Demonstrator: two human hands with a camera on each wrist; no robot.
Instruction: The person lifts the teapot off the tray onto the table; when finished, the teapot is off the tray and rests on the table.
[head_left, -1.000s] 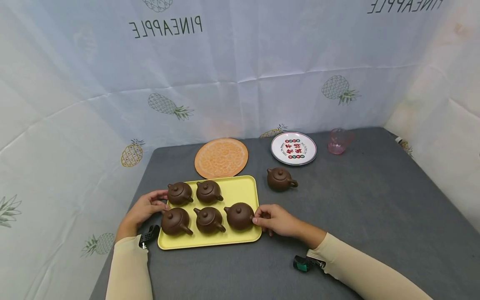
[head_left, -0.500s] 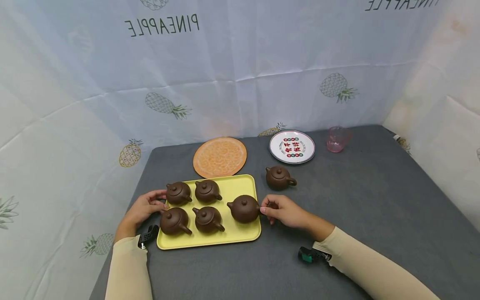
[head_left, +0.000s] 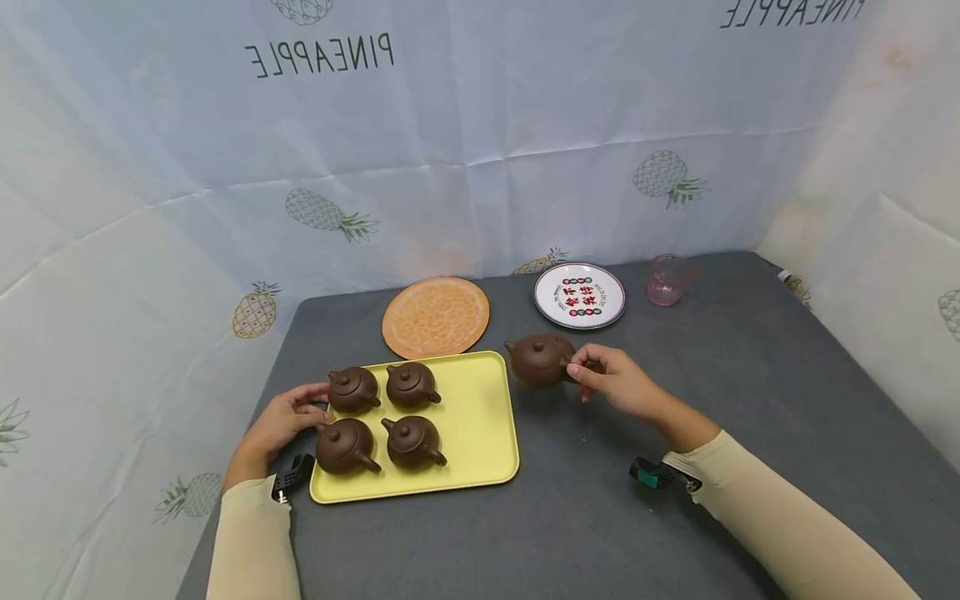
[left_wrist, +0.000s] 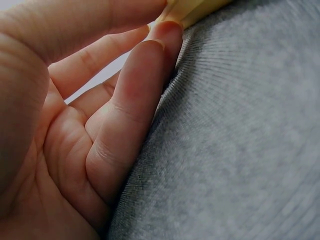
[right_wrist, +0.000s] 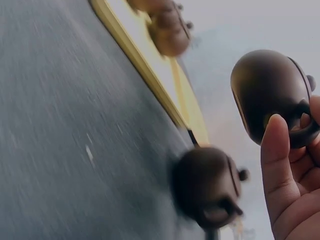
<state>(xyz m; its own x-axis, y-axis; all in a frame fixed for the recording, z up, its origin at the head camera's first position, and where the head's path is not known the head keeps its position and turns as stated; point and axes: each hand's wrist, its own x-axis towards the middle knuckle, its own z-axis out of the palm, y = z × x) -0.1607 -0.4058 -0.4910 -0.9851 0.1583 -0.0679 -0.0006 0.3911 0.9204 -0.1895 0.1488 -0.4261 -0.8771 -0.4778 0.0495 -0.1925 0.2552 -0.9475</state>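
Observation:
My right hand (head_left: 621, 385) pinches a dark brown teapot (head_left: 536, 362) by its handle, off the tray's right side. In the right wrist view the held teapot (right_wrist: 267, 92) is up above the table, its lid knob facing right. A second brown teapot (right_wrist: 202, 185) shows below it; the head view has it mostly hidden behind the held one. My left hand (head_left: 285, 418) grips the left edge of the yellow tray (head_left: 480, 429), whose rim (left_wrist: 200, 11) meets the fingertips in the left wrist view. Several teapots stand on the tray's left part, among them a front one (head_left: 412, 442).
Behind the tray lies a round orange mat (head_left: 437, 317). A white plate (head_left: 558, 312) with red lettering sits at the back, and a pink clear cup (head_left: 663, 287) is right of it. The grey table (head_left: 750, 417) ends at a white pineapple-print cloth (head_left: 480, 100).
My right hand has lifted the teapot from the tray's front right and carried it back and right, past the tray's edge. My left hand keeps its place at the tray.

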